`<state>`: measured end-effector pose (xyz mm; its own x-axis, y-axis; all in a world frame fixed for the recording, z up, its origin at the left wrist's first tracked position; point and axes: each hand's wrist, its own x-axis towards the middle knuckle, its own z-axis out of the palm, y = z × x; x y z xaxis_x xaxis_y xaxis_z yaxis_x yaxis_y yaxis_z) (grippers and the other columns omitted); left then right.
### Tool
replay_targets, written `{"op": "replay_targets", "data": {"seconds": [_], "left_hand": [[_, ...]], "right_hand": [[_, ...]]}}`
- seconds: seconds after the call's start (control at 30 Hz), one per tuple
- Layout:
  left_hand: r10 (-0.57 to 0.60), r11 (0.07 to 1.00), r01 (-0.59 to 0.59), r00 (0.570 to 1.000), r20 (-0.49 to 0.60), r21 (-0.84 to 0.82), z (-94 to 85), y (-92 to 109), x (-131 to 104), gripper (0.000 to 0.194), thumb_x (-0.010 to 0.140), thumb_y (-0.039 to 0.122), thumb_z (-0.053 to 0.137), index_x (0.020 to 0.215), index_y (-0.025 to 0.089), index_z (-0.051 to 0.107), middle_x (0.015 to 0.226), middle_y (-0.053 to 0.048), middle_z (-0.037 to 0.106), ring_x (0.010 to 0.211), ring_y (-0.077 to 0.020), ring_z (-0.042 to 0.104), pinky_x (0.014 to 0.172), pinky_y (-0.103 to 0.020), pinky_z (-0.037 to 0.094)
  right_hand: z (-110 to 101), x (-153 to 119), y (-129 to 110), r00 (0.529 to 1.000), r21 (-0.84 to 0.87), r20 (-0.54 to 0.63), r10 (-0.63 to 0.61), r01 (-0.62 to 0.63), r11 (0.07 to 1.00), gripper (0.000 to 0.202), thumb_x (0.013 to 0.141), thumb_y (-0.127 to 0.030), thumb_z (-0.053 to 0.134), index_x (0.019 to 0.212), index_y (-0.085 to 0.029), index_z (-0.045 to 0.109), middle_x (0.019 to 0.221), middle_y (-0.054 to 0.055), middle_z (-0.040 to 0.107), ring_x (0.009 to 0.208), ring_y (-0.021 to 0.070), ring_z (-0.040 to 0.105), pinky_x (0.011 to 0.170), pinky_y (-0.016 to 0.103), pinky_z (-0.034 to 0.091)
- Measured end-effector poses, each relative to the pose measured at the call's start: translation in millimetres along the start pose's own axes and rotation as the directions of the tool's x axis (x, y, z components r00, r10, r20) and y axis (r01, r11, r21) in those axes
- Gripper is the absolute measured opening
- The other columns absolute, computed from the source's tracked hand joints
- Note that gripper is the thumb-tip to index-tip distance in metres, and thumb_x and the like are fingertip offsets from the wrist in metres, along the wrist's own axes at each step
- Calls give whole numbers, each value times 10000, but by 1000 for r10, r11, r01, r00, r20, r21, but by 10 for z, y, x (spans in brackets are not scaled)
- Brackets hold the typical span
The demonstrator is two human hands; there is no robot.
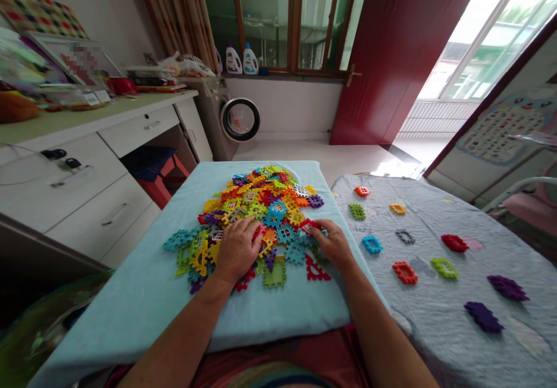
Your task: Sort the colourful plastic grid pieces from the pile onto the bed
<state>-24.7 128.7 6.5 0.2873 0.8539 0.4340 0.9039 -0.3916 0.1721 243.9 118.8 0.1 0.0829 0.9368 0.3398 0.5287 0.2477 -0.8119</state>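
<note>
A heap of colourful interlocking plastic building pieces [250, 196], many with notched edges and window-like openings, lies on a light blue cloth. At the heap's near side, my left hand [237, 250] has its fingers curled around a red building piece [258, 231], partly hidden by them. My right hand [334, 242] pinches another red piece [307, 226] between thumb and fingers at the heap's right edge. Just below it lies a red triangular piece [317, 269]. A flat green square piece [274, 274] sits at the near edge, between my forearms.
On the right, a grey-blue covered table [348, 188] carries several separate pieces, among them a blue one [372, 245] and a dark purple stack [484, 317]. A desk [126, 112] stands left. Behind are a washing machine with its door [241, 119] ajar and a red door [391, 57].
</note>
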Motion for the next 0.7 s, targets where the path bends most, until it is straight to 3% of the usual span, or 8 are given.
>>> {"op": "replay_targets", "data": {"seconds": [0.13, 0.23, 0.4, 0.53, 0.7], "left_hand": [[11, 1000, -11, 1000, -1, 14, -34, 19, 11, 303, 945, 300, 481, 1146, 201, 684, 1252, -120, 671, 1162, -302, 580, 1026, -483, 439], [61, 996, -60, 998, -1, 71, -134, 84, 46, 278, 938, 285, 497, 1110, 190, 694, 1251, -128, 669, 1155, -313, 575, 1043, -501, 415], [185, 983, -186, 979, 88, 0, -265, 321, 125, 279, 929, 304, 550, 1159, 205, 674, 1290, -109, 660, 1197, -291, 569, 1078, -498, 399], [281, 960, -273, 930, 236, -69, -206, 536, 139, 332, 896, 305, 611, 1217, 229, 638, 1364, -103, 621, 1249, -294, 552, 1089, -521, 397], [273, 961, -275, 923, 270, -32, -102, 658, 128, 370, 889, 305, 618, 1255, 251, 608, 1395, -114, 595, 1282, -311, 531, 1095, -540, 383]], "right_hand": [[11, 18, 78, 979, 97, -95, 179, -170, 981, 337, 822, -387, 574, 1114, -226, 626, 828, 9, 718, 762, 203, 670, 784, 359, 511], [15, 26, 123, 967, 146, -103, 232, -216, 965, 361, 820, -388, 566, 1136, -212, 554, 772, -7, 703, 698, 193, 666, 722, 332, 502], [16, 35, 152, 969, -34, -187, 160, -169, 985, 265, 793, -393, 571, 988, -215, 604, 902, 49, 703, 878, 239, 657, 862, 401, 477], [6, 39, 158, 979, -54, -150, 137, -146, 988, 263, 808, -365, 533, 998, -217, 639, 955, 66, 710, 957, 256, 637, 929, 446, 460], [-4, 26, 111, 991, -10, -105, 79, -80, 997, 232, 815, -296, 487, 960, -251, 662, 987, 38, 720, 1010, 233, 629, 983, 443, 449]]}}
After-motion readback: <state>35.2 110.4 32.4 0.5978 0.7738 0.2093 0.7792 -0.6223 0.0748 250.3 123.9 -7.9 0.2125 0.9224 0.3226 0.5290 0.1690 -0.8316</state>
